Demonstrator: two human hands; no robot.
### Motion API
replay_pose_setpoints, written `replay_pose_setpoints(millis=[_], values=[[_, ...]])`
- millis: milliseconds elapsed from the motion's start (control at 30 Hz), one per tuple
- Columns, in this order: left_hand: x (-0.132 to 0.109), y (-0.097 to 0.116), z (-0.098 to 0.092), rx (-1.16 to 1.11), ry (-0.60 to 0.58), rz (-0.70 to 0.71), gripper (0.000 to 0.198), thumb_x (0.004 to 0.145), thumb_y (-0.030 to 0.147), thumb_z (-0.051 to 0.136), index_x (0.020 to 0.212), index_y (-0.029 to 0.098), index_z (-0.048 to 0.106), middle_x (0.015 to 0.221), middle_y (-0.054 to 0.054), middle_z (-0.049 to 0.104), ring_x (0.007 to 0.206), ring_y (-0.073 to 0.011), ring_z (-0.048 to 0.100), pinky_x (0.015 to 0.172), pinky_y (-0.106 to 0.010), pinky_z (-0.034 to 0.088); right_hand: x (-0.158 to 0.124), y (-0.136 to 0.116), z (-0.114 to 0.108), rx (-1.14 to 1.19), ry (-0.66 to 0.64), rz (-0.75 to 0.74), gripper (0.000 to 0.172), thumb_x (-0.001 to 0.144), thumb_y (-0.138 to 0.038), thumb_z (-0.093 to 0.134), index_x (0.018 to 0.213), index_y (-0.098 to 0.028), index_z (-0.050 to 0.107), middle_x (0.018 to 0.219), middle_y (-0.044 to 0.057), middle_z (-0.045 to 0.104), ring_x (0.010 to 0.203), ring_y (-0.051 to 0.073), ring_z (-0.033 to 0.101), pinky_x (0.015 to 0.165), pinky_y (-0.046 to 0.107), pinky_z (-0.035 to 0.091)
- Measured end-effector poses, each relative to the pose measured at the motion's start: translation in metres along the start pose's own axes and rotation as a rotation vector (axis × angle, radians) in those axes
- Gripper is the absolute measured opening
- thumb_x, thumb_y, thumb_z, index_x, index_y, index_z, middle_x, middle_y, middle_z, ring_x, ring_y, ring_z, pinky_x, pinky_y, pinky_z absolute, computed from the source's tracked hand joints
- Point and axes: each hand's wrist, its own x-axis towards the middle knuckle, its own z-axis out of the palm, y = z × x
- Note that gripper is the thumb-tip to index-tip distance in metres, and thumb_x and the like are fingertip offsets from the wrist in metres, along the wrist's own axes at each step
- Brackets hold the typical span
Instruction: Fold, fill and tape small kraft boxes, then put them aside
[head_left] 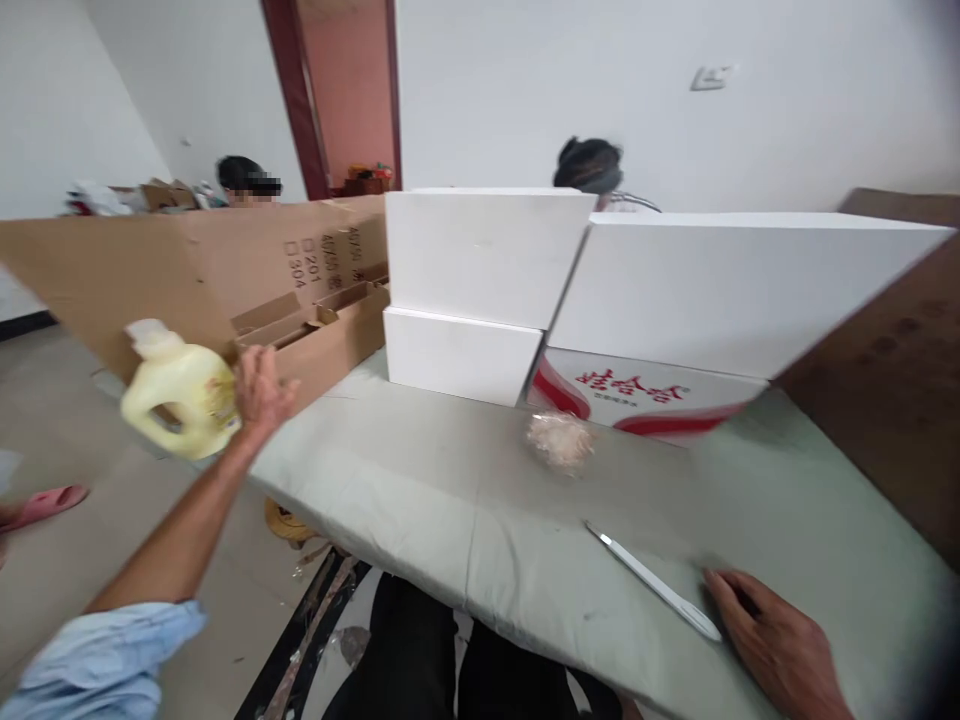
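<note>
My left hand (266, 392) is raised at the table's left end, its fingers open and somewhat blurred. It is right beside a pale yellow detergent jug (184, 395) with a whitish cap and a loop handle; whether it touches the jug I cannot tell. Just behind the hand is an open cardboard box (330, 345). Loosely curved, my right hand (776, 635) rests on the tabletop at the lower right, a gap showing between thumb and finger. Near its fingertips lies a slim white pen-like tool (656, 582) with a narrow dark tip. Nothing shows in the right hand.
White boxes (480, 260) stand stacked across the back of the green-grey table (420, 460), one printed red. A crumpled clear plastic bundle (561, 442) lies before them. Tall cardboard (892, 330) borders the right side. Two people's heads (589, 165) show behind the boxes.
</note>
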Motion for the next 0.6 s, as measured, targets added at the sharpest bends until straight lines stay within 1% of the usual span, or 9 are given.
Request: replay_pose_setpoints(millis=[67, 133, 167, 233, 300, 367, 433, 500, 600], values=[[0.029, -0.014, -0.006, 0.002, -0.033, -0.007, 0.052, 0.093, 0.039, 0.069, 0.129, 0.005, 0.057, 0.150, -0.023, 0.056, 0.152, -0.0472, 0.041, 0.130, -0.073, 0.026, -0.005, -0.013, -0.007, 0.016, -0.062, 0.088, 0.040, 0.089, -0.063, 0.056, 0.076, -0.030, 0.075, 0.078, 0.009, 0.080, 0.063, 0.031, 0.074, 0.060, 0.041, 0.055], [0.048, -0.030, -0.001, 0.076, -0.056, 0.023, 0.047, 0.094, 0.053, 0.060, 0.113, 0.010, 0.060, 0.129, -0.016, 0.065, 0.144, -0.0455, 0.049, 0.126, -0.072, 0.034, -0.007, -0.027, -0.012, 0.041, -0.104, 0.175, 0.047, 0.089, -0.065, 0.051, 0.077, -0.026, 0.072, 0.078, 0.009, 0.079, 0.067, 0.028, 0.073, 0.066, 0.038, 0.054], [0.053, -0.038, 0.003, 0.142, -0.013, 0.030, 0.047, 0.094, 0.059, 0.054, 0.102, 0.013, 0.060, 0.116, -0.013, 0.067, 0.137, -0.0438, 0.055, 0.123, -0.071, 0.039, -0.007, -0.033, -0.014, 0.043, -0.110, 0.202, 0.049, 0.090, -0.067, 0.049, 0.075, -0.025, 0.070, 0.076, 0.009, 0.078, 0.067, 0.027, 0.071, 0.066, 0.037, 0.052], [0.058, -0.049, 0.009, 0.213, 0.015, 0.117, 0.052, 0.095, 0.068, 0.043, 0.085, 0.018, 0.056, 0.091, -0.005, 0.061, 0.121, -0.0356, 0.061, 0.118, -0.065, 0.045, -0.006, -0.040, -0.017, 0.044, -0.109, 0.228, 0.051, 0.090, -0.068, 0.047, 0.073, -0.024, 0.067, 0.073, 0.008, 0.075, 0.066, 0.025, 0.069, 0.065, 0.035, 0.049], [0.053, -0.052, 0.010, 0.220, 0.014, 0.214, 0.055, 0.096, 0.070, 0.037, 0.076, 0.020, 0.051, 0.075, -0.001, 0.051, 0.105, -0.0274, 0.062, 0.115, -0.059, 0.048, -0.007, -0.042, -0.018, 0.053, -0.109, 0.235, 0.051, 0.090, -0.068, 0.047, 0.074, -0.024, 0.068, 0.073, 0.008, 0.075, 0.066, 0.024, 0.068, 0.066, 0.034, 0.048], [0.036, -0.047, 0.003, 0.196, 0.013, 0.275, 0.054, 0.098, 0.067, 0.038, 0.072, 0.022, 0.051, 0.069, 0.000, 0.049, 0.092, -0.0235, 0.061, 0.112, -0.054, 0.049, -0.008, -0.039, -0.018, 0.077, -0.107, 0.232, 0.051, 0.089, -0.068, 0.048, 0.076, -0.024, 0.069, 0.073, 0.008, 0.074, 0.066, 0.024, 0.068, 0.066, 0.034, 0.048], [0.008, -0.034, -0.006, 0.176, 0.013, 0.313, 0.048, 0.099, 0.062, 0.041, 0.075, 0.023, 0.055, 0.073, -0.002, 0.060, 0.087, -0.0237, 0.062, 0.107, -0.051, 0.051, -0.006, -0.037, -0.018, 0.110, -0.087, 0.222, 0.050, 0.089, -0.068, 0.050, 0.076, -0.023, 0.069, 0.071, 0.007, 0.073, 0.063, 0.023, 0.065, 0.065, 0.034, 0.048], [-0.029, -0.016, -0.018, 0.146, -0.015, 0.386, 0.040, 0.103, 0.053, 0.045, 0.083, 0.023, 0.062, 0.088, -0.005, 0.072, 0.094, -0.0253, 0.066, 0.106, -0.048, 0.052, -0.003, -0.042, -0.018, 0.150, -0.043, 0.201, 0.048, 0.090, -0.067, 0.052, 0.076, -0.024, 0.069, 0.070, 0.006, 0.071, 0.061, 0.022, 0.063, 0.064, 0.034, 0.047], [-0.090, 0.022, -0.035, -0.053, 0.016, 0.536, 0.025, 0.106, 0.039, 0.058, 0.089, 0.024, 0.068, 0.101, -0.007, 0.078, 0.106, -0.0299, 0.066, 0.103, -0.051, 0.052, 0.005, -0.069, -0.019, 0.251, 0.000, 0.118, 0.045, 0.096, -0.064, 0.056, 0.079, -0.024, 0.069, 0.073, 0.005, 0.069, 0.065, 0.021, 0.062, 0.066, 0.034, 0.049]])
